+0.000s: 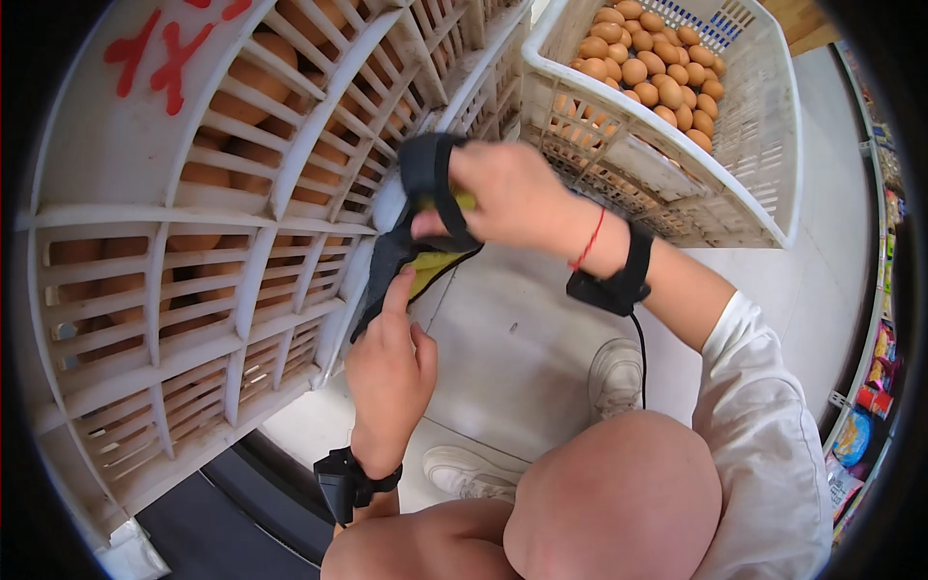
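Observation:
A dark grey fabric piece [391, 253] with a yellow inside and black edging hangs beside the crate wall; it looks like a soft bag or pouch, though its exact kind is unclear. My right hand [512, 193], blurred by motion, grips its upper part, where a black band loops around the fingers. Lower down, my left hand [389, 372] holds its near edge, the index finger stretched along the yellow side. Some of the left fingers are hidden. Both wrists wear black straps with a small device.
Stacked white slatted plastic crates [251, 222] full of brown eggs stand close on the left. Another white crate [667, 184] holds brown eggs [667, 72] at the back right. My knee [614, 493] is in front. Packaged goods [855, 435] line a shelf at the far right.

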`<action>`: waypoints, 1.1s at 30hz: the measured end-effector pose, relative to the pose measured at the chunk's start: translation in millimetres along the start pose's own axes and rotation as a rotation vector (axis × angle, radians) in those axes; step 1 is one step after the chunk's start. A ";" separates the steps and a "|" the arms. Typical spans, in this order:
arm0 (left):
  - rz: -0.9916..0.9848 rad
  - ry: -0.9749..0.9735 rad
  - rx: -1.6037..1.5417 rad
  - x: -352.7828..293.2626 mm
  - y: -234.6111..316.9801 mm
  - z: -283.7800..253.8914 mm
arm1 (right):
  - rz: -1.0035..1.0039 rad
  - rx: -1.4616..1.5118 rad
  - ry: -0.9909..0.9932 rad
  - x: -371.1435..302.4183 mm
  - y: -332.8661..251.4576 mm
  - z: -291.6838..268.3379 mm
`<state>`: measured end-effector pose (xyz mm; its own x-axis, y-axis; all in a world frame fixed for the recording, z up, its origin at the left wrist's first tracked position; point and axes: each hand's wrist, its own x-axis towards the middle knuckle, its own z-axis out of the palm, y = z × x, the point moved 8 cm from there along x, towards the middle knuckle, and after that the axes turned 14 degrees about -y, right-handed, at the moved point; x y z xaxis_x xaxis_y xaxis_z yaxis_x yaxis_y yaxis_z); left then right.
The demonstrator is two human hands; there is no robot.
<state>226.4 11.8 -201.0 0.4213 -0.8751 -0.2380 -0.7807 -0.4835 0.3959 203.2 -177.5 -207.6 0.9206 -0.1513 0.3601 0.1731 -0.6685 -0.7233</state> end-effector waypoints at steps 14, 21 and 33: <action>-0.030 -0.037 -0.007 1.8 1.8 -0.6 | 0.046 -0.334 0.111 -1.5 17.4 -20.9; 0.011 -0.013 0.020 -0.6 1.0 -0.1 | 0.216 -0.048 0.026 3.1 36.6 -25.7; 0.084 0.133 0.075 1.2 9.4 -8.6 | 0.040 -0.174 0.081 -0.7 6.8 -11.8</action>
<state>223.5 6.0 -189.9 0.4067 -0.9096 -0.0850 -0.8459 -0.4101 0.3410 199.6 -190.5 -205.8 0.8932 -0.2337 0.3841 0.0671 -0.7755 -0.6278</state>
